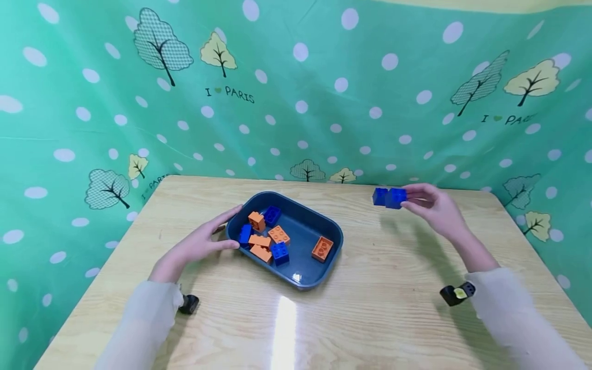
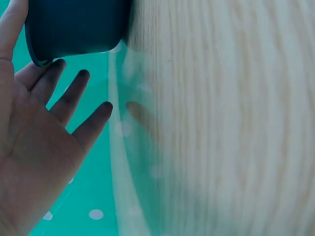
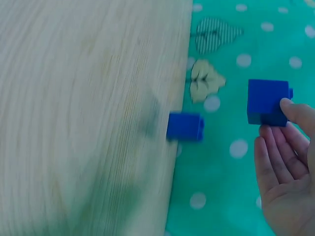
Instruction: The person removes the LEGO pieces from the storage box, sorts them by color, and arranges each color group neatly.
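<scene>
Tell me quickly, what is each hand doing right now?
Left hand: open, fingers and thumb spread, touching the end of the dark blue tray.
Right hand: closed, pinching a blue block.

the left hand (image 1: 196, 245) touches a dark blue tray (image 1: 318, 220) of orange toy bricks (image 1: 279, 235) and blue toy bricks (image 1: 279, 253). the right hand (image 1: 432, 208) pinches a blue building brick (image 1: 396, 199); a second blue brick (image 1: 380, 196) shows just left of it.

Tray (image 1: 300, 218), left end: the left hand (image 1: 196, 245) bars the way; loose bricks (image 1: 279, 235) crowd inside.
Tray, middle: I see a gap, then one orange brick (image 1: 322, 249).
Tabletop (image 1: 361, 298), between tray and right hand (image 1: 437, 208): passable.
Far edge: standing blue brick (image 1: 380, 197), curtain (image 1: 324, 154) behind.
</scene>
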The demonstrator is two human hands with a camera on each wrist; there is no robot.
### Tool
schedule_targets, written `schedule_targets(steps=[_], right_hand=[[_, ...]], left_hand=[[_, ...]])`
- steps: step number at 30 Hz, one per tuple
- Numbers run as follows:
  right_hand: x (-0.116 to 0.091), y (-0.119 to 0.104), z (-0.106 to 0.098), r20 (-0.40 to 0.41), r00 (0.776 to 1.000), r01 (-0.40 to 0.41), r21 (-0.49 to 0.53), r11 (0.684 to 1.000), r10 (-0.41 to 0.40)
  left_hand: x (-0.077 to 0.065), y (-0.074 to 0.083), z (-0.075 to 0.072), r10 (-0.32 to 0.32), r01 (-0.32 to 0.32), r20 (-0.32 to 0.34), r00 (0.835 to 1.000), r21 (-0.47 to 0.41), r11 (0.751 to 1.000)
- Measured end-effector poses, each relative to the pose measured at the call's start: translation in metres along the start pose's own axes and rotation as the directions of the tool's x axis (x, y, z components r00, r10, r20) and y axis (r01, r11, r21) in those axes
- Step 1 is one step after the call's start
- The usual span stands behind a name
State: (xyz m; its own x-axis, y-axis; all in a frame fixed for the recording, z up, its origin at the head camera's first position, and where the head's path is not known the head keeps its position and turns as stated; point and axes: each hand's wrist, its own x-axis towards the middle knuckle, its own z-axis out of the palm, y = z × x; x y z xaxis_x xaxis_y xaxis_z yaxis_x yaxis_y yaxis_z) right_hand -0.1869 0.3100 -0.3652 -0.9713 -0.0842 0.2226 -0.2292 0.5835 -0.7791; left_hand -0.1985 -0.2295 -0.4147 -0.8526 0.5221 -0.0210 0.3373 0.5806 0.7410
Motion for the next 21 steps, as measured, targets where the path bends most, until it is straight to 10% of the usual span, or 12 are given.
schedule_targets(steps=[21], right_hand=[[0.027,0.041,-0.017,0.028,0.978,-0.197,-0.180,0.964,0.205]], left_hand=[[0.003,0.001,-0.004,-0.054,0.055,0.035,0.998,-0.045,0.997]])
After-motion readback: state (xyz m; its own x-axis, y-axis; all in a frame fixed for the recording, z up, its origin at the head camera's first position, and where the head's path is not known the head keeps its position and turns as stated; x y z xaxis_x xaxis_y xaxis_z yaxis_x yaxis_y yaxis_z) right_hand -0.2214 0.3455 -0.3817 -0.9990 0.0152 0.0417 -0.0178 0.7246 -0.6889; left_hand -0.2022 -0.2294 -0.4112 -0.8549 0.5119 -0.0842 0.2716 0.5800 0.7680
